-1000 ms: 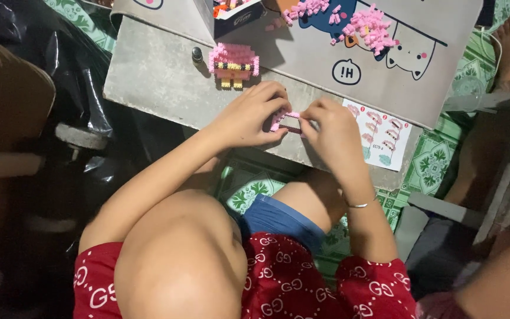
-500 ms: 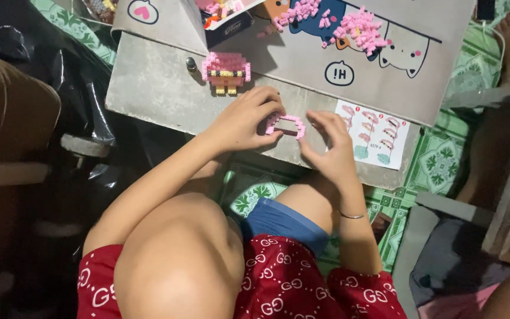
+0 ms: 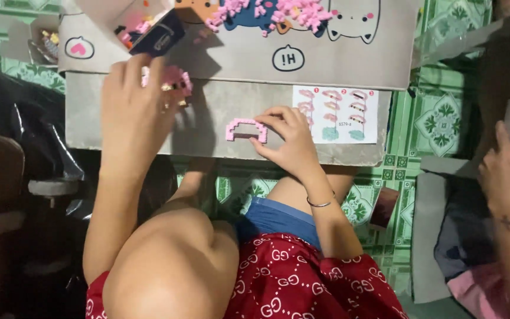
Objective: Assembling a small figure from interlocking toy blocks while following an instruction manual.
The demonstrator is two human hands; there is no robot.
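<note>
My right hand (image 3: 290, 142) pinches a small pink brick arch (image 3: 245, 128) by its right end and holds it on the grey cardboard board (image 3: 119, 133) across my lap. My left hand (image 3: 131, 112) is raised over the board's far left. Its fingertips lie against a small pink block figure (image 3: 178, 80), and the hand hides whether it grips the figure. A printed instruction sheet (image 3: 336, 114) with pink step pictures lies just right of my right hand.
Behind the board, a grey box lid (image 3: 349, 59) with cartoon cats holds several loose pink bricks (image 3: 302, 12), and a small open box (image 3: 154, 32) holds more pieces. Another person's hand (image 3: 509, 171) rests at the right edge. A green patterned floor (image 3: 438, 121) lies below.
My left hand has let go of the pink arch and moved up and left to the pink block figure. My right hand now holds the arch alone.
</note>
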